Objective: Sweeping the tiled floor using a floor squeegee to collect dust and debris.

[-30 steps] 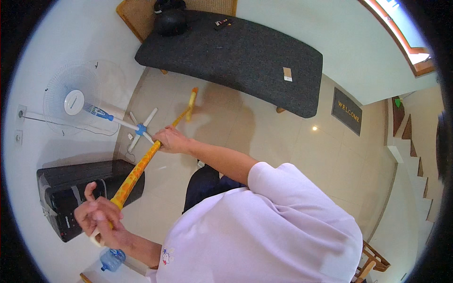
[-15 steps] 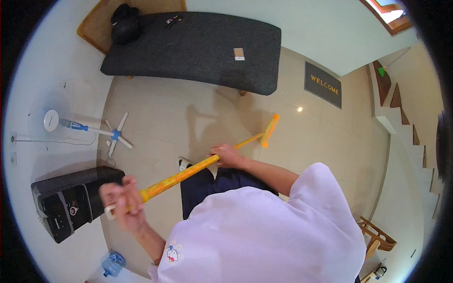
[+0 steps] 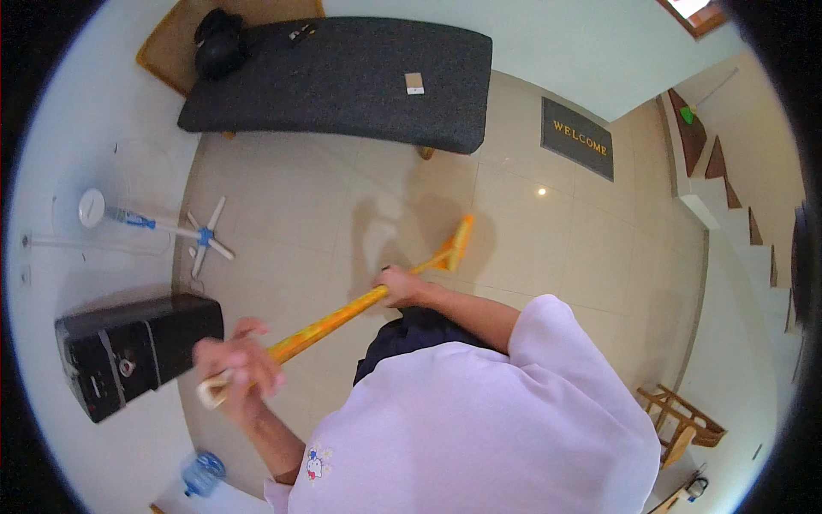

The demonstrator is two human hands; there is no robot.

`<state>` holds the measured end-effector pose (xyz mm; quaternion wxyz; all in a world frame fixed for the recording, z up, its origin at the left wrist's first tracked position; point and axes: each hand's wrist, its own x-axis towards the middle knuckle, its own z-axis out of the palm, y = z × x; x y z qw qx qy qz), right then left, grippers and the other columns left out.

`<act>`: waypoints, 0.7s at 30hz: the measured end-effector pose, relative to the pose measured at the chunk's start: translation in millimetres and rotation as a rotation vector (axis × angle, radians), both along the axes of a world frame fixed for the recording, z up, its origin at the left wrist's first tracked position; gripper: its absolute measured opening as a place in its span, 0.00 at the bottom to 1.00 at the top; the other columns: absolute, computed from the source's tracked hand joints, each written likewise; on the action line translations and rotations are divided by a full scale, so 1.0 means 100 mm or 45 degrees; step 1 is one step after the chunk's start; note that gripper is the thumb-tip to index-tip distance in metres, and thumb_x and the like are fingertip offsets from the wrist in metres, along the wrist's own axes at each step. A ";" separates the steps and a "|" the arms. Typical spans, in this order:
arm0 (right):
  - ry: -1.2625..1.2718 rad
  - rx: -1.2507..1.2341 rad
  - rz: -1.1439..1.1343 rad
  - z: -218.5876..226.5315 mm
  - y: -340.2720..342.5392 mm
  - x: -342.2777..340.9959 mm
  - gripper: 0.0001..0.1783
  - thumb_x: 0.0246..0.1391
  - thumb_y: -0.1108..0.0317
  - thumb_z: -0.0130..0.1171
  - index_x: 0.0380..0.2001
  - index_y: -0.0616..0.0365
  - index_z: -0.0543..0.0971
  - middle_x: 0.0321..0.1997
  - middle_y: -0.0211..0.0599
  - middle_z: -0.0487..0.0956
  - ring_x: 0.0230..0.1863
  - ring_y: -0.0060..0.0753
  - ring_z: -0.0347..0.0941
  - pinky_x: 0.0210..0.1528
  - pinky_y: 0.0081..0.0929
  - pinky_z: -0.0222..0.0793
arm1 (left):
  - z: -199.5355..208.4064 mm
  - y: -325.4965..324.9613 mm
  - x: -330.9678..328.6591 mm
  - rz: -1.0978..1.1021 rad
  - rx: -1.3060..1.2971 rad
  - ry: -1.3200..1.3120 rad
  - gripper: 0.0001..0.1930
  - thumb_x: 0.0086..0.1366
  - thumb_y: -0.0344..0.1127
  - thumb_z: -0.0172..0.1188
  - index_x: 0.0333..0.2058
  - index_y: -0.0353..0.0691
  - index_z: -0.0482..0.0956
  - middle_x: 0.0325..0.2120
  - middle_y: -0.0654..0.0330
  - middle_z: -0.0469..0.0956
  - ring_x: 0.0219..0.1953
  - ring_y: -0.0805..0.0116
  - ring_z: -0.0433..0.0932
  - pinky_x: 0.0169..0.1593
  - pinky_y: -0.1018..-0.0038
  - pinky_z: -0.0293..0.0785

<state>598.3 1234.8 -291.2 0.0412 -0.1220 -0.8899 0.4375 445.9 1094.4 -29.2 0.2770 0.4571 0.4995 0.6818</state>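
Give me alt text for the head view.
A person's right hand grips a yellow pole with an orange head above a tiled floor; the left hand, blurred, is at its near end. Around them: a dark bench, a white fan, a black box, a doormat.

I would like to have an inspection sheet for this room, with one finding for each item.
Surface: glossy beige tiled floor, with a bright reflection.
Job's things: yellow-orange pole with a long head; floor contact unclear.
Clutter: blue bottle at lower left; black rounded object and small beige-white item on the dark bench.
Left hand: near the pole's white end; blurred, grip unclear.
Right hand: closed around the pole.
Cables: thin pale cord near the fan.
Surroundings: black case at left; doormat and stairs at right.
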 end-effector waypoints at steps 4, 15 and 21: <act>-0.158 0.012 0.158 -0.19 -0.08 0.93 0.08 0.28 0.66 0.53 0.13 0.58 0.68 0.16 0.43 0.69 0.22 0.47 0.66 0.24 0.37 0.61 | -0.54 -0.25 0.66 -0.014 -0.066 -0.230 0.03 0.48 0.30 0.50 0.23 0.40 0.67 0.05 0.68 0.61 0.08 0.77 0.62 0.37 0.66 0.61; -0.198 0.162 0.349 0.05 -0.56 1.24 0.08 0.27 0.64 0.55 0.16 0.54 0.72 0.17 0.41 0.70 0.25 0.44 0.68 0.28 0.38 0.63 | -0.16 -1.21 1.49 0.178 -0.028 -0.116 0.01 0.48 0.28 0.48 0.22 0.39 0.65 0.04 0.66 0.62 0.09 0.75 0.64 0.36 0.68 0.61; 0.220 0.054 0.158 0.56 -0.69 0.72 0.08 0.25 0.69 0.54 0.15 0.59 0.69 0.19 0.43 0.70 0.25 0.47 0.66 0.28 0.36 0.62 | 0.38 -1.21 1.61 0.297 0.202 0.496 0.07 0.48 0.34 0.48 0.28 0.46 0.65 0.07 0.64 0.71 0.10 0.72 0.70 0.36 0.68 0.59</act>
